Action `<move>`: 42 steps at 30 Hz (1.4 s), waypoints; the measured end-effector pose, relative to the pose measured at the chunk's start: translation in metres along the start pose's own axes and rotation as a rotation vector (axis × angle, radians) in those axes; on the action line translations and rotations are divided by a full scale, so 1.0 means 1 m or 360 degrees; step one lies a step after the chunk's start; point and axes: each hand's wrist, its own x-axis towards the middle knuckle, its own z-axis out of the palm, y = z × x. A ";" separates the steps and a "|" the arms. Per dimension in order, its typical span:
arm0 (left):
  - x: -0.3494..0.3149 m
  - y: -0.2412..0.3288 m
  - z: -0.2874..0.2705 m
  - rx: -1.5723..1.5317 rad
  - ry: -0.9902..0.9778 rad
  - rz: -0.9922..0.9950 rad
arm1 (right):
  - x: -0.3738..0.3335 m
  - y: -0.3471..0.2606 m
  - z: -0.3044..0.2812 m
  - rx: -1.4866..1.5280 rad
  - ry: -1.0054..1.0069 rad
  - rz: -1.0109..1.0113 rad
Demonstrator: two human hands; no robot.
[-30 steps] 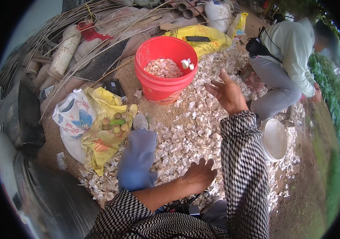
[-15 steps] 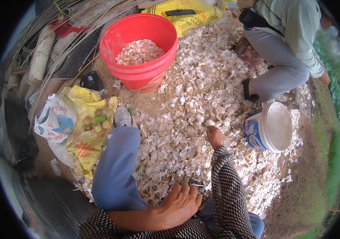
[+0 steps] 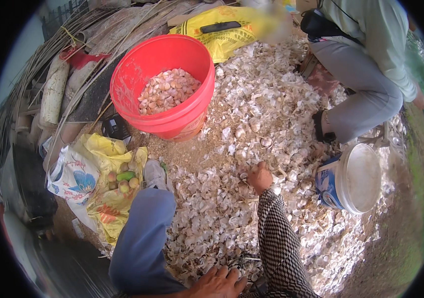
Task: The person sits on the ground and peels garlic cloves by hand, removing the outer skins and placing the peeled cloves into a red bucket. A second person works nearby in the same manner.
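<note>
My right hand (image 3: pixel 260 178) reaches forward into a wide heap of garlic bulbs and dry white skins (image 3: pixel 212 208). Its fingers are curled closed, and whatever they may hold is hidden. Whole garlic bulbs (image 3: pixel 255 124) lie just beyond it. At the lower edge my left hand (image 3: pixel 218 283) rests near my lap, back upward, fingers lying apart with nothing seen in them. A red bucket (image 3: pixel 122 102) stands ahead to the left, partly filled with loose garlic cloves (image 3: pixel 168 92).
On the right lies a tipped blue-and-white bucket (image 3: pixel 330 185); a person in grey trousers (image 3: pixel 361 84) sits beyond it. At left are a yellow bag (image 3: pixel 107 218) with fruit (image 3: pixel 124 186) and a butterfly-print bag (image 3: pixel 75 174). A yellow sack (image 3: pixel 227 42) lies behind the red bucket.
My view has tilted upward, so most of the scene sits lower. My right hand has shifted slightly left over the heap. My left hand now shows nearer the lower edge.
</note>
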 end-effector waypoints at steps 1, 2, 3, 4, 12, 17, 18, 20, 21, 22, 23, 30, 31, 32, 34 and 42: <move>-0.002 0.005 0.000 0.0085 0.0089 0.0057 | -0.004 0.009 -0.009 0.0351 0.0153 0.0010; -0.004 0.007 -0.001 0.0169 0.0249 0.0248 | -0.010 0.019 -0.018 0.0701 0.0314 0.0019; -0.007 0.007 -0.011 0.0228 0.0446 0.0418 | -0.017 -0.006 -0.033 0.1625 0.0163 0.0454; -0.011 0.007 -0.021 0.0290 0.0639 0.0589 | -0.031 -0.018 -0.062 0.2045 -0.0174 0.0752; -0.013 0.026 -0.052 0.0058 0.1283 0.0270 | -0.141 -0.082 -0.231 0.2557 -0.0552 0.0058; 0.020 0.030 -0.041 -0.0512 0.1344 0.0623 | -0.202 -0.105 -0.302 0.2290 -0.0576 -0.0217; 0.021 0.038 -0.039 -0.0773 0.1177 0.0739 | -0.211 -0.105 -0.313 0.2115 -0.0587 -0.0217; 0.019 0.047 -0.038 -0.1257 0.0772 0.0920 | -0.232 -0.112 -0.331 0.1794 -0.0589 -0.0189; 0.019 0.050 -0.036 -0.1552 0.0548 0.1060 | -0.244 -0.122 -0.339 0.1706 -0.0512 -0.0241; 0.018 0.061 -0.032 -0.1633 0.0453 0.1073 | -0.254 -0.119 -0.344 0.1492 -0.0454 -0.0264; 0.012 0.072 -0.030 -0.1708 0.0376 0.1082 | -0.261 -0.112 -0.344 0.1289 -0.0253 -0.0402; 0.018 0.068 -0.006 -0.1869 0.0370 0.0995 | -0.292 -0.107 -0.343 0.0517 0.0125 -0.0361; 0.021 0.065 -0.002 -0.1851 0.0407 0.0988 | -0.293 -0.107 -0.338 0.0402 0.0234 -0.0470; 0.022 0.063 -0.001 -0.1832 0.0448 0.0982 | -0.293 -0.107 -0.334 0.0286 0.0342 -0.0582; 0.024 0.064 0.003 -0.1824 0.0614 0.1031 | -0.295 -0.111 -0.330 0.0294 0.0292 -0.0490; 0.026 0.056 0.014 -0.0821 0.1340 0.0995 | -0.295 -0.108 -0.314 0.0358 0.0358 -0.0462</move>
